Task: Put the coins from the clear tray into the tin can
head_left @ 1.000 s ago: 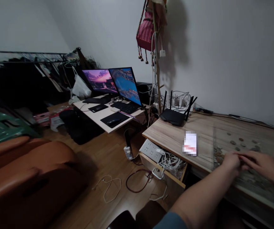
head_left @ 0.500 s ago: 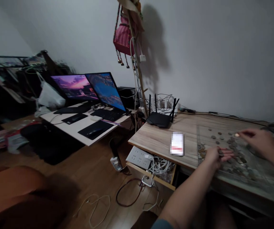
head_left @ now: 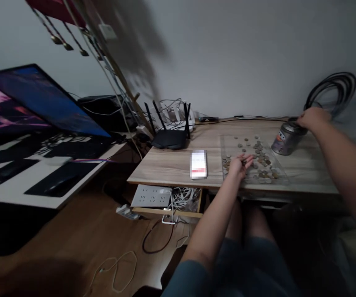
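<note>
My left hand (head_left: 239,166) is turned palm up over the coins, holding a few coins (head_left: 244,161) in its palm with the fingertips stretched out. Below and around it, many coins (head_left: 263,161) lie scattered on a clear, shallow tray (head_left: 222,144). My right hand (head_left: 314,119) reaches to the top of a grey printed can (head_left: 285,140) standing right of the tray. Its fingers are bent together at the can's rim, and whatever they pinch is hidden.
A lit phone (head_left: 198,164) lies left of the tray. Behind it stands a black router (head_left: 170,139) with upright antennas. Coiled black cable (head_left: 333,93) is beside the can. An open drawer (head_left: 165,211) with a power strip and white cords juts out below the tabletop.
My view has swung to the right. The right hand, which pinched a coin above the tray, has moved right to the can's top. My left hand stays over the coins, palm up.
</note>
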The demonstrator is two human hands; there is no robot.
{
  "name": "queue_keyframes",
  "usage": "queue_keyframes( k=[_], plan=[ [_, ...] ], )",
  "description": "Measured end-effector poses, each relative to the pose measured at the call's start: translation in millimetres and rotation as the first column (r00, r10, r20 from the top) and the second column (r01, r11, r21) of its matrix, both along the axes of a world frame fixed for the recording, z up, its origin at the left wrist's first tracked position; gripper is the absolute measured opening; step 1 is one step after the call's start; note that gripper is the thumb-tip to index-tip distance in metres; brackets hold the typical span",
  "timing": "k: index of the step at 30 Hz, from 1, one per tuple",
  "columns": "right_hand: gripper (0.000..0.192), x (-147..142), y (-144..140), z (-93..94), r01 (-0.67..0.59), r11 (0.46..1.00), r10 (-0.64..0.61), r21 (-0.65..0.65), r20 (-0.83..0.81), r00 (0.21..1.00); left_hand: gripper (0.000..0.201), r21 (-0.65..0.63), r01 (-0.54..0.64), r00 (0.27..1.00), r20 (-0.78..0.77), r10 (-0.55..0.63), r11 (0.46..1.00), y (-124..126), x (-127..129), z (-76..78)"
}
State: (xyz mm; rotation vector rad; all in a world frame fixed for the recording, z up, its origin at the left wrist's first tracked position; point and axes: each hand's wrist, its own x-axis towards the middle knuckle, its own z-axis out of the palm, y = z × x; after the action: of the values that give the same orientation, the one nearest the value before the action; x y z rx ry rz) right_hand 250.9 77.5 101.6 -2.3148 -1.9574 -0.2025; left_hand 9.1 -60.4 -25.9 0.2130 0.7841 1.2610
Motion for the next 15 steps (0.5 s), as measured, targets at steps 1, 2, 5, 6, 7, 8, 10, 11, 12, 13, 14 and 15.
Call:
queue_keyframes(
  k=[1,2,5,6,7,8,10,11,12,13,14,15],
  plan=[
    [0.063,-5,-7,4.2,0.06,0.998,-0.06,0.016,-0.033,0.998,0.028,0.003,-0.009,1.0,-0.014,0.009,1.0,0,0,0.6],
    [0.063,-10,-14,7.9,0.087,0.995,-0.083,0.055,-0.068,0.994,0.025,0.006,-0.009,1.0,-0.026,0.01,1.0,0,0,1.1],
    [0.061,-35,-41,9.5,-0.089,0.965,0.116,0.246,-0.097,0.988,0.017,0.018,0.0,0.999,-0.047,0.001,1.0,1,0,1.4],
    [0.06,-46,-51,5.6,-0.184,0.945,0.218,0.272,-0.1,0.971,0.016,0.025,0.006,0.999,-0.047,-0.005,1.0,2,0,1.0],
    [0.057,-60,-62,-0.2,-0.28,0.925,0.316,0.255,-0.113,0.942,0.015,0.033,0.013,0.999,-0.046,-0.012,0.999,3,1,0.3],
    [0.053,-74,-72,-7.8,-0.401,0.896,0.428,0.189,-0.136,0.894,0.015,0.04,0.022,0.999,-0.046,-0.02,0.999,4,1,-0.5],
    [0.04,-101,-92,-25.2,-0.649,0.76,0.642,0.036,-0.197,0.741,0.016,0.046,0.031,0.998,-0.06,-0.029,0.998,6,1,-2.0],
    [0.035,-113,-100,-33.6,-0.732,0.681,0.712,-0.022,-0.217,0.668,0.017,0.045,0.025,0.997,-0.075,-0.021,0.999,7,2,-2.4],
    [0.032,-123,-108,-41.0,-0.781,0.622,0.753,-0.064,-0.223,0.619,0.019,0.044,0.011,0.996,-0.092,-0.007,0.999,8,2,-2.6],
    [0.031,-131,-113,-47.0,-0.797,0.597,0.77,-0.093,-0.213,0.602,0.02,0.044,-0.005,0.994,-0.106,0.01,0.999,8,3,-2.4],
    [0.03,-137,-117,-51.3,-0.79,0.603,0.768,-0.111,-0.19,0.612,0.021,0.043,-0.018,0.993,-0.114,0.023,0.999,9,3,-1.8],
    [0.03,-140,-120,-53.9,-0.768,0.63,0.752,-0.116,-0.158,0.641,0.021,0.039,-0.028,0.993,-0.114,0.032,0.999,8,3,-0.9]
  ],
)
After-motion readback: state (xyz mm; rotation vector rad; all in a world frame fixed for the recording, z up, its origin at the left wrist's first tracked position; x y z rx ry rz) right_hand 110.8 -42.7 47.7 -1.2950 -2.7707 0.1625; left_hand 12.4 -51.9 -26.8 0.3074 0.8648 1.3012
